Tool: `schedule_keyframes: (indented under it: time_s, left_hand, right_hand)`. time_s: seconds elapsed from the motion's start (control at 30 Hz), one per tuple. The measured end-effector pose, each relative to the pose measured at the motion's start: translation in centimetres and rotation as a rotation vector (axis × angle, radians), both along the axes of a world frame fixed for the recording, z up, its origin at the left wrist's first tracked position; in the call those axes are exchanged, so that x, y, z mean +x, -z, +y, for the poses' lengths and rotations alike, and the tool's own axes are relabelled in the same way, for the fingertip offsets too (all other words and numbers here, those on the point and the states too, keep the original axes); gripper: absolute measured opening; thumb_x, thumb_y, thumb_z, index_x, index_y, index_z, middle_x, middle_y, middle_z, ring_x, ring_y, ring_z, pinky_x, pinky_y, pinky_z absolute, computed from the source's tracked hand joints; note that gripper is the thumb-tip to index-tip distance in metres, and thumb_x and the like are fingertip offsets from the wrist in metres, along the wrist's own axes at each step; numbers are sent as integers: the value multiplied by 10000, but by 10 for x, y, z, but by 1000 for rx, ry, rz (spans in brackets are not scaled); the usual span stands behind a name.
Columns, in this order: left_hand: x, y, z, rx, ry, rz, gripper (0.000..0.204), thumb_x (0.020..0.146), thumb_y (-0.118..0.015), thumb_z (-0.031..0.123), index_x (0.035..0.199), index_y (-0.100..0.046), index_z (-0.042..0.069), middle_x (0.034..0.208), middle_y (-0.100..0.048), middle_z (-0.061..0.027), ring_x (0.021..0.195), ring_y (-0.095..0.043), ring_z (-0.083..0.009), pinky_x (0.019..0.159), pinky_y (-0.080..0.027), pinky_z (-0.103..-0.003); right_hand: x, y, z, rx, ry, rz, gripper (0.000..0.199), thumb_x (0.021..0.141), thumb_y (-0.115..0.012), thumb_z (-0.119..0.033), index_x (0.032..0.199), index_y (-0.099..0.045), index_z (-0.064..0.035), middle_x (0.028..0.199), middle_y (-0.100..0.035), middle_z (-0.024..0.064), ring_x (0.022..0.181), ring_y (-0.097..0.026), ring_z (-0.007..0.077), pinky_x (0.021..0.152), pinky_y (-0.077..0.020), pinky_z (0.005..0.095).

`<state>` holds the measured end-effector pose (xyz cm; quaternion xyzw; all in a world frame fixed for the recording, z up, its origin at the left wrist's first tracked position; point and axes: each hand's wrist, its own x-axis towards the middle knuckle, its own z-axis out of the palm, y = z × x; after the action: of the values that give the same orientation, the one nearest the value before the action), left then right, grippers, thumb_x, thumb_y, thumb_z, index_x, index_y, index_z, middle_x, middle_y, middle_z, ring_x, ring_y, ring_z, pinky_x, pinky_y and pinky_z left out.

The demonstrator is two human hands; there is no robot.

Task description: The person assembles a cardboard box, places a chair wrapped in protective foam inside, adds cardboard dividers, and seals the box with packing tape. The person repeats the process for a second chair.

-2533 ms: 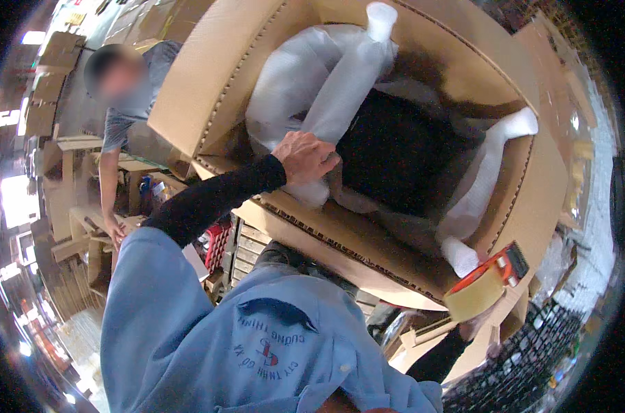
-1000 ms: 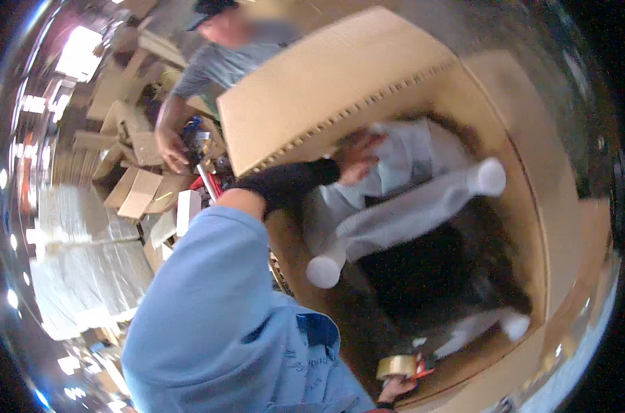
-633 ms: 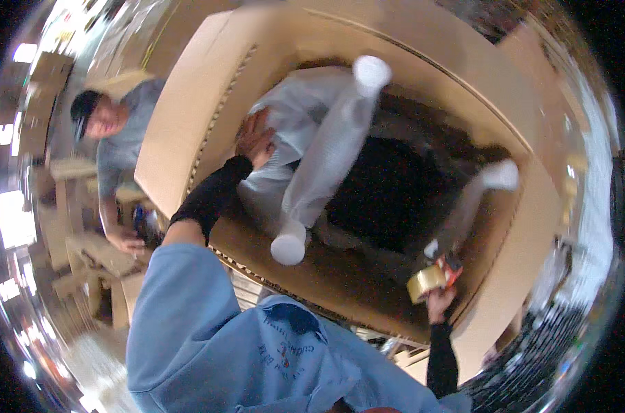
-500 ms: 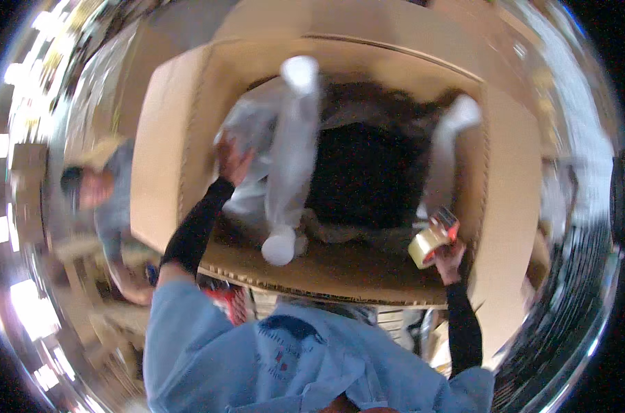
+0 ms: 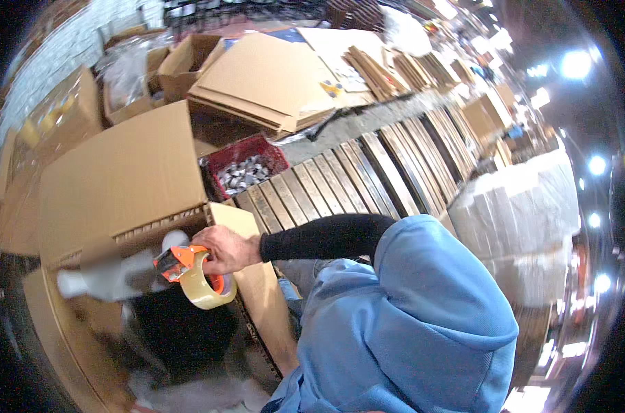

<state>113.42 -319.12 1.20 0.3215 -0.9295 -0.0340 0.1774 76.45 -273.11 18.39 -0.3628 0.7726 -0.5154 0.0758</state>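
Note:
My right hand is closed around a tape dispenser with an orange frame and a roll of clear tape. It holds the dispenser over the near edge of a large open cardboard box. Inside the box, a dark object sits among white wrapped parts, one of them blurred. Pale wrapping shows at the bottom of the view. I do not see my left hand.
A red bin of small metal pieces stands beyond the box, beside a slatted wooden surface. Flat cardboard sheets lie behind it. Smaller open boxes are at the far left. Wrapped stacked goods stand to the right.
The view has swung round to the right, so the box now lies at lower left. My left hand has left the view. My right hand still holds the tape dispenser.

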Motion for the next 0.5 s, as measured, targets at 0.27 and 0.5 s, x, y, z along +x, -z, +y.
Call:
schedule_keyframes:
  time_s: [0.27,0.5]
  left_hand:
    - [-217,-42,248,393,578,-3,455,998,-542,429,1174,-680,32,1190,-653,-210,1129,-588,-406,981,-453,-523]
    - [-241,-52,290,376,502,-54,477,1010,-512,446,1132,-699,24,1135,-674,-215,1085,-600,-415,944,-458,-529]
  right_hand:
    - [18,10,-44,-76,193,64,309,737,-760,-335,869,-672,-70,750,-644,163,726,-640,402,649,-518,476]
    - [4,28,-20,-115,220,115,296,695,-756,-341,776,-676,-68,671,-626,186,659,-641,412,597,-514,509]
